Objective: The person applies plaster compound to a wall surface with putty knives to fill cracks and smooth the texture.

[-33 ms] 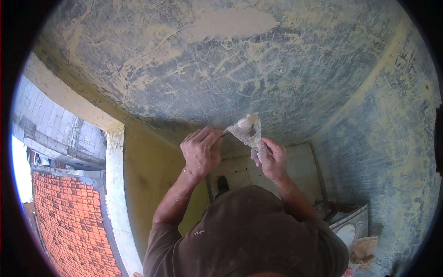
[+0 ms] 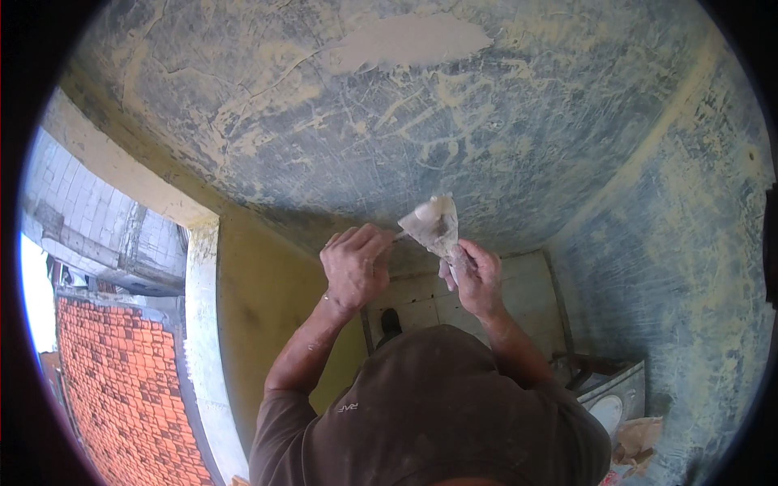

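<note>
My right hand [image 2: 476, 279] is closed round the handle of a putty knife [image 2: 443, 241]. Its wide triangular blade points up and away from me, with a lump of pale wet putty [image 2: 429, 212] on its face. On the left, my left hand [image 2: 356, 267] is closed, knuckles up, on a thin scraper [image 2: 399, 236] seen nearly edge-on. Most of that scraper is hidden by the fingers, and its tip reaches close to the left corner of the putty knife's blade; whether they touch I cannot tell.
Ahead stands a scraped blue-grey wall [image 2: 348, 138] bearing a smooth putty patch [image 2: 413, 40]. Another scraped wall [image 2: 664, 251] rises at the right. Left is a white-framed opening [image 2: 207, 324] with orange roof tiles [image 2: 121, 381] beyond. A white appliance-like box [image 2: 620, 397] and crumpled brown paper [image 2: 638, 441] lie lower right.
My left hand has shifted very slightly to the right with its scraper. The putty knife in my right hand has hardly moved.
</note>
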`<action>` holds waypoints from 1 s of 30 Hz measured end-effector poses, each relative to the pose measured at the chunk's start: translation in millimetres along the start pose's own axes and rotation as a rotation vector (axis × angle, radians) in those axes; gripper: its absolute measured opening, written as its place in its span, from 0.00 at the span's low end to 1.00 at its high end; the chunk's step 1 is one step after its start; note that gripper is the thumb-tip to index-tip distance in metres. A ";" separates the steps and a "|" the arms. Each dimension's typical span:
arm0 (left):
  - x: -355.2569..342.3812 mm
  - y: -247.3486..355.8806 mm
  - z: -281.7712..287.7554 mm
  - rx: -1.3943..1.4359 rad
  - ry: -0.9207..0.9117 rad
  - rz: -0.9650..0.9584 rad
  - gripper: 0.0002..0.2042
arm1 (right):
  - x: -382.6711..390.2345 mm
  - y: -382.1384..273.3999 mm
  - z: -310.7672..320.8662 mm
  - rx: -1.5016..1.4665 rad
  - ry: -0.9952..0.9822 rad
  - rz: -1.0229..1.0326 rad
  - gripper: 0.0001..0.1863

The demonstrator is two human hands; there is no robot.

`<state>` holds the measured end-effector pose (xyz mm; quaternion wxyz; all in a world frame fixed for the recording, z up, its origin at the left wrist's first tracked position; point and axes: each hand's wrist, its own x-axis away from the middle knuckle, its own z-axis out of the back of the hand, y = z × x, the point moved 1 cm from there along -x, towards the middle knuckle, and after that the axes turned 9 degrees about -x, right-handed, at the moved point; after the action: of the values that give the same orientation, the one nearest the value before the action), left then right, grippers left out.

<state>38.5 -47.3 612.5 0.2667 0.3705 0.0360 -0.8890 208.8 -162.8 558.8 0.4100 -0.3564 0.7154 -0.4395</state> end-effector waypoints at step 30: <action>46.2 -12.1 0.0 0.832 -0.153 0.915 0.11 | -44.1 103.9 -15.1 0.765 -0.134 0.648 0.23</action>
<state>5.5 -57.6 579.6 0.4559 0.3563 -0.4950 -0.6482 197.7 -81.9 479.3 0.6715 0.0322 0.5492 -0.4963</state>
